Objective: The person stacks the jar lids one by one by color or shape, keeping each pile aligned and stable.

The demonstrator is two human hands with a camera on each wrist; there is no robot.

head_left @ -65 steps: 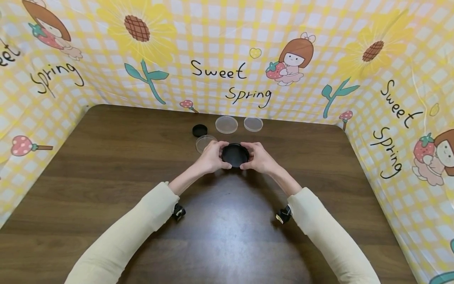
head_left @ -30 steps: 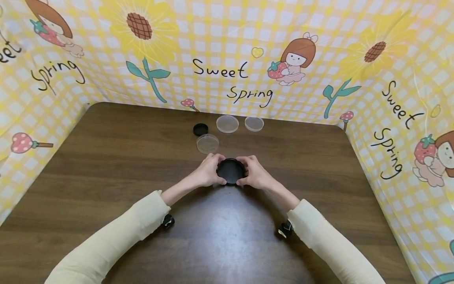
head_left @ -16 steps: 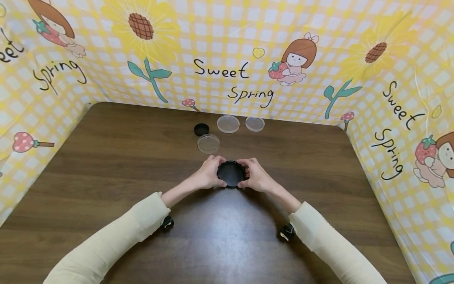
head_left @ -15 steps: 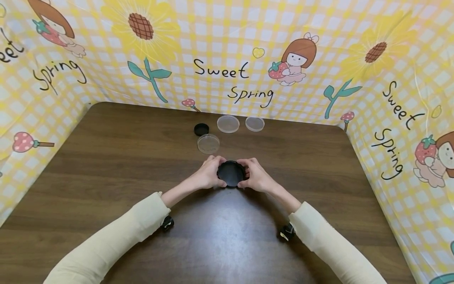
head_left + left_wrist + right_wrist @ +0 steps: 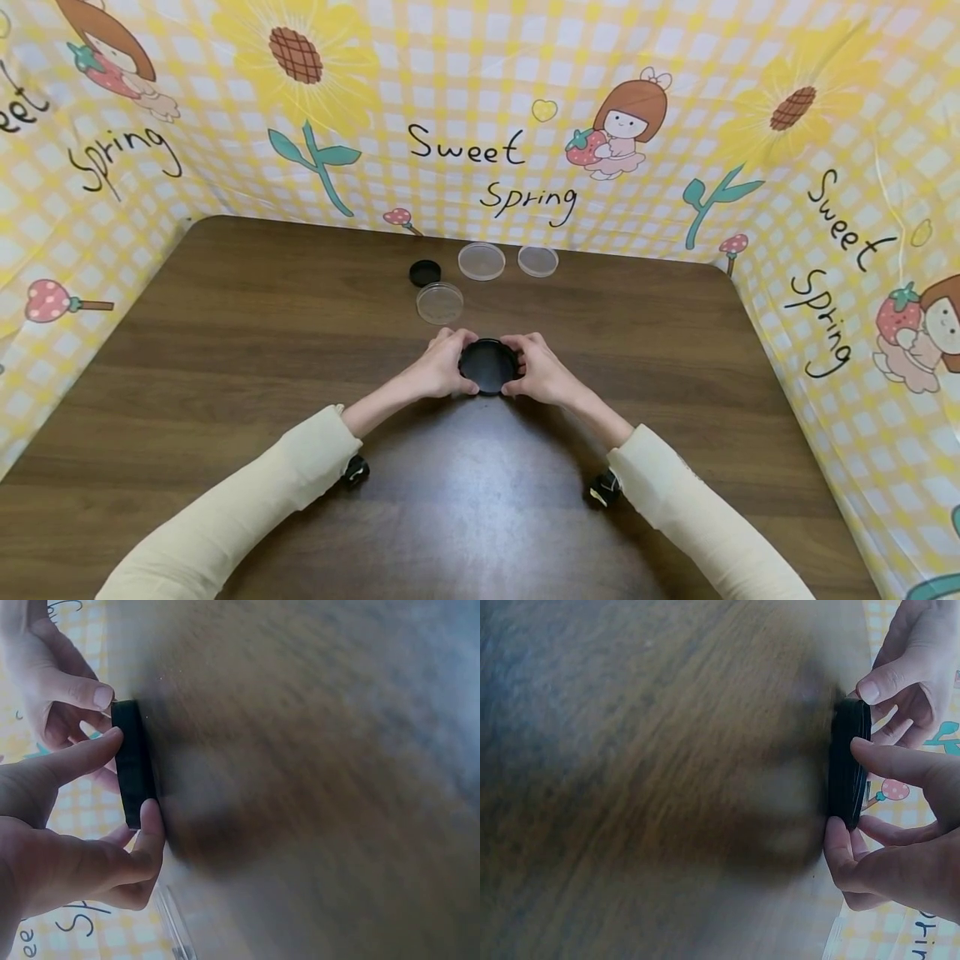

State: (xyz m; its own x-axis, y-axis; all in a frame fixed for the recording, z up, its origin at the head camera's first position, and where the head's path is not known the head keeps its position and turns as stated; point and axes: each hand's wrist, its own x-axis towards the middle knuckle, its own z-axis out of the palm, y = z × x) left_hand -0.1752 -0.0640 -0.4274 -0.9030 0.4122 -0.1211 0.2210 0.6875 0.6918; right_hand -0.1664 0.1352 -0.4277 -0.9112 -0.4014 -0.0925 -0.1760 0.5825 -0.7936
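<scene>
A round, shallow black lid-like dish [image 5: 488,367] is between my two hands near the middle of the wooden table. My left hand [image 5: 441,368] grips its left rim, thumb at the near side and fingers at the far side. On the opposite rim, my right hand [image 5: 545,372] holds it the same way. Both wrist views show the dark side wall of the dish [image 5: 135,765], low over the table; whether it touches the wood I cannot tell. Just beyond my left hand lies a clear round dish [image 5: 440,304].
Farther back sit a small black round lid-like piece [image 5: 425,273], a larger clear round dish [image 5: 482,262] and a smaller clear one [image 5: 537,261]. Yellow checked cloth [image 5: 450,83] walls the table [image 5: 247,333] at the back and sides.
Both hands have brought the black dish nearer to me and slightly left, uncovering the clear dish behind my left hand. Over the last half second they have hardly moved.
</scene>
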